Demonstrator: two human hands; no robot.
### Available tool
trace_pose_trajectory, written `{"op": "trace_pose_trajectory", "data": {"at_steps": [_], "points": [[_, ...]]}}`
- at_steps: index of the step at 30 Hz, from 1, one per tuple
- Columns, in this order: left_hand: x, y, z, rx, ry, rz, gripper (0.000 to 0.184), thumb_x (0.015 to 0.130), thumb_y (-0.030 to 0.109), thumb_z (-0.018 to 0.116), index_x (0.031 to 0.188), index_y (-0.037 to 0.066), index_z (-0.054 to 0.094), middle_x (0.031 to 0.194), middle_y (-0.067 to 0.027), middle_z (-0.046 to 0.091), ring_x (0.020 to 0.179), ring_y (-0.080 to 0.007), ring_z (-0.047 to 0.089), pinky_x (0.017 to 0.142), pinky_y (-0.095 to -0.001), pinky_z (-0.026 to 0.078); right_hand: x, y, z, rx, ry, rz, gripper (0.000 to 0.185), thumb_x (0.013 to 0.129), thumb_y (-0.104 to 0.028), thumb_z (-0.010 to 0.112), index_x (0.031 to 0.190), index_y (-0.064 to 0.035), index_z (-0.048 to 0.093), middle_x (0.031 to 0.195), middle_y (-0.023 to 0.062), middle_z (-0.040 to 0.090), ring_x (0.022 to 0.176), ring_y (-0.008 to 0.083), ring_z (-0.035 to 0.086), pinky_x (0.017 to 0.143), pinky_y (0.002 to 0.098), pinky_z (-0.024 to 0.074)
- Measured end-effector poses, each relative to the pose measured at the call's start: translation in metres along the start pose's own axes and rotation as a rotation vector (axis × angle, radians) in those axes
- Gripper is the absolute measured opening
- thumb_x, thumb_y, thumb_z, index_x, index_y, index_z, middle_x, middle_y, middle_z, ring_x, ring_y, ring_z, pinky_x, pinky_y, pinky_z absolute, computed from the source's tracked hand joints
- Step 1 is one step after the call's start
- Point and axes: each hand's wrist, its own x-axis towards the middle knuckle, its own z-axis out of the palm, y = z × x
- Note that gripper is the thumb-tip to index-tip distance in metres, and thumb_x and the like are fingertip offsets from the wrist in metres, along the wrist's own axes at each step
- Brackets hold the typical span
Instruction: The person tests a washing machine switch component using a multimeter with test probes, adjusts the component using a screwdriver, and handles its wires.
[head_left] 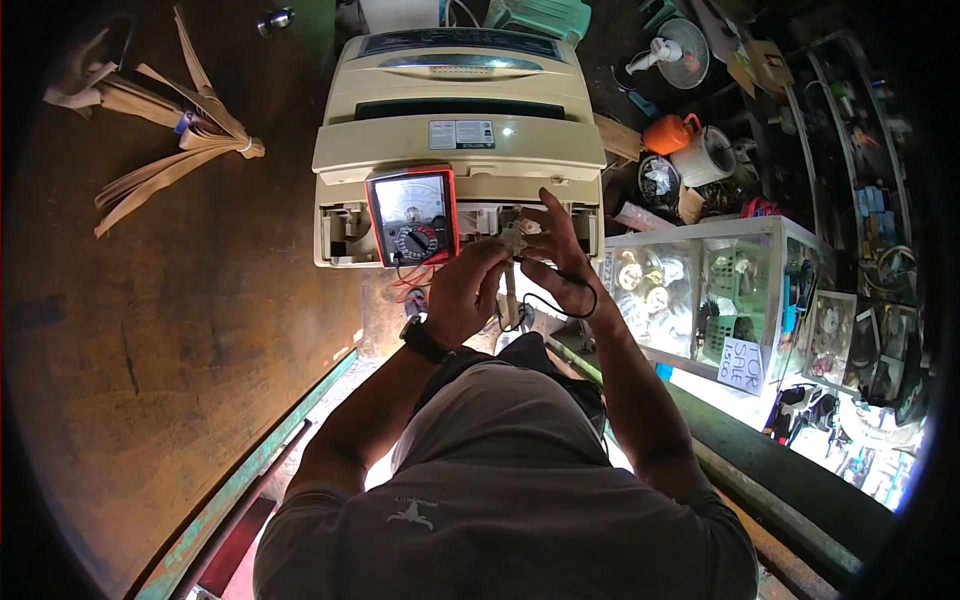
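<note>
A small pale part point(513, 237) with a pale strip point(511, 295) hanging below it is between my hands, at the open panel of a cream washing machine point(460, 150). My left hand point(468, 285), wearing a dark wristwatch point(424, 340), pinches the part from the left. My right hand point(556, 250) is at the part's other side, one finger raised and the rest bent. A black test lead point(560, 312) loops from its thumb around the wrist side; the fingertips' exact grip is partly hidden. Left of them, a red-edged analog multimeter point(412, 217) leans on the panel.
A brown board surface point(180, 330) fills the left, with a bundle of tan straps point(200, 125). At right stand a glass display case point(690, 300) with a for-sale sign point(742, 362), an orange container point(670, 133), a bucket point(704, 157) and a fan point(683, 53).
</note>
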Motion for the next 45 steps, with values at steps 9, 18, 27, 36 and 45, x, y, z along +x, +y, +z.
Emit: {"op": "trace_pose_trajectory", "data": {"at_steps": [9, 18, 27, 36, 45], "points": [[0.002, 0.004, 0.000, -0.016, -0.011, -0.051, 0.028, 0.094, -0.001, 0.066, 0.121, 0.003, 0.066, 0.119, -0.0180, 0.071, 0.106, -0.0364, 0.072, 0.086, -0.0426, 0.060, -0.014, 0.008, 0.003, -0.204, 0.117, -0.121, 0.065, 0.094, -0.024, 0.079, 0.147, -0.0018, 0.047, 0.140, 0.0195, 0.053, 0.115, 0.0306, 0.065, 0.099, 0.0417, 0.0524], [-0.009, -0.012, -0.001, -0.108, -0.006, -0.223, 0.034, 0.095, -0.007, 0.059, 0.126, 0.005, 0.065, 0.113, -0.0145, 0.068, 0.088, -0.0272, 0.071, 0.075, -0.0328, 0.057, -0.019, 0.005, -0.001, -0.251, 0.047, -0.219, 0.008, 0.100, -0.008, 0.068, 0.102, -0.0008, 0.065, 0.104, 0.0134, 0.067, 0.090, 0.0201, 0.064, 0.076, 0.0331, 0.0507], [-0.013, 0.008, 0.004, -0.162, -0.394, -0.039, 0.041, 0.097, 0.000, 0.064, 0.137, 0.010, 0.060, 0.117, -0.0147, 0.071, 0.101, -0.0306, 0.073, 0.081, -0.0389, 0.060, -0.011, 0.005, -0.008, -0.644, 0.023, -0.239, 0.048, 0.088, 0.009, 0.059, 0.133, -0.0007, 0.048, 0.107, 0.0179, 0.065, 0.094, 0.0335, 0.067, 0.081, 0.0433, 0.0552], [-0.020, 0.005, -0.009, -0.238, -0.377, -0.105, 0.034, 0.095, -0.003, 0.065, 0.127, 0.008, 0.063, 0.113, -0.0127, 0.070, 0.094, -0.0282, 0.071, 0.077, -0.0372, 0.059, -0.008, 0.014, -0.015, -0.450, 0.022, -0.043, 0.050, 0.093, -0.001, 0.070, 0.138, -0.0039, 0.050, 0.121, 0.0176, 0.064, 0.092, 0.0259, 0.074, 0.079, 0.0365, 0.0588], [-0.029, -0.003, -0.007, -0.358, -0.145, -0.306, 0.032, 0.093, -0.012, 0.064, 0.121, 0.004, 0.063, 0.120, -0.0114, 0.069, 0.105, -0.0213, 0.072, 0.080, -0.0312, 0.061, -0.036, 0.031, 0.014, 0.272, 0.035, 0.388, 0.070, 0.102, -0.052, 0.065, 0.149, -0.0032, 0.047, 0.131, 0.0118, 0.062, 0.118, 0.0229, 0.064, 0.100, 0.0382, 0.0506]]}}
